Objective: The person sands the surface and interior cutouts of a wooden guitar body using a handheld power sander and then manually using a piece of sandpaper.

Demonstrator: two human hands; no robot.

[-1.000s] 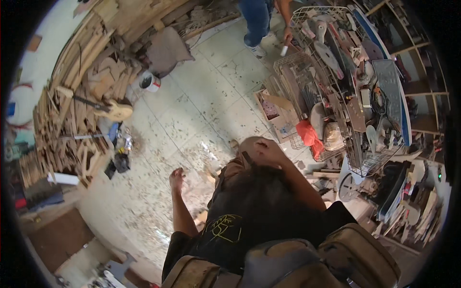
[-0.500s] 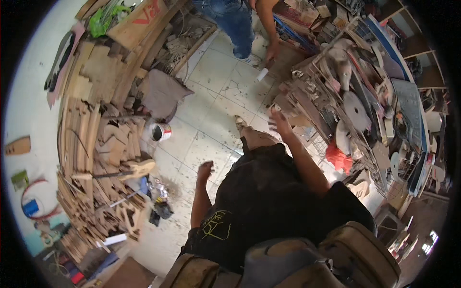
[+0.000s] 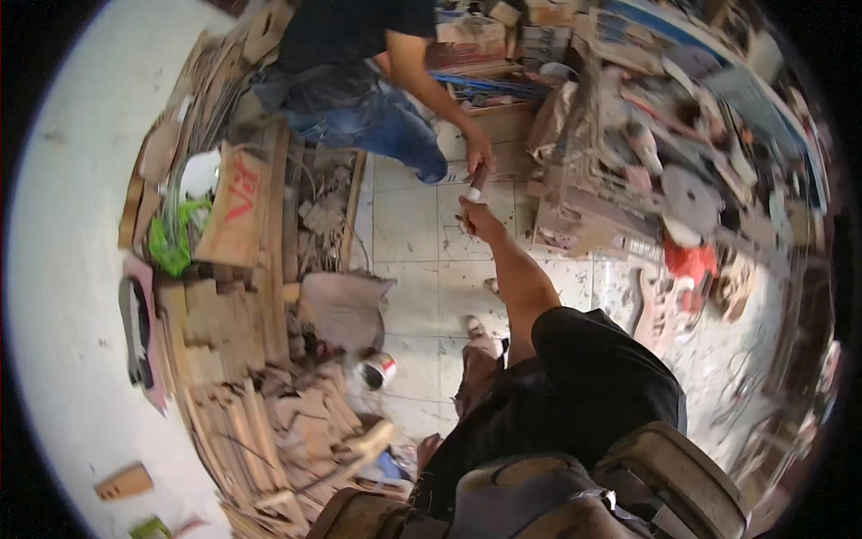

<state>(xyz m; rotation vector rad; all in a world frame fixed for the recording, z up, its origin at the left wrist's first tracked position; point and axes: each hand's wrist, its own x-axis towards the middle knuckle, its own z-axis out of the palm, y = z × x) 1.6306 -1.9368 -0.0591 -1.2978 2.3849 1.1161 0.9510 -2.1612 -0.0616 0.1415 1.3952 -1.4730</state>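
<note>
My right arm is stretched out ahead, and my right hand (image 3: 480,221) is closed on the near, white end of a short rod-like object (image 3: 473,194). Its other end is dark brown, and a co-worker's hand (image 3: 480,154) still grips it there. What kind of object it is I cannot make out. Low beside my body, my left hand (image 3: 428,451) shows only in part, close to the pale wooden pieces on the left; its fingers are too hidden to read.
The co-worker in jeans (image 3: 359,126) stands ahead. Stacked wood (image 3: 224,332) lines the left wall, with a paint can (image 3: 377,370) beside it on the tiled floor (image 3: 409,234). A cluttered rack (image 3: 584,193) with a red bag (image 3: 690,260) stands on the right.
My right hand has gone forward from beside the rack and closed on the co-worker's object. The co-worker has come further into view. My left hand has dropped back beside my body.
</note>
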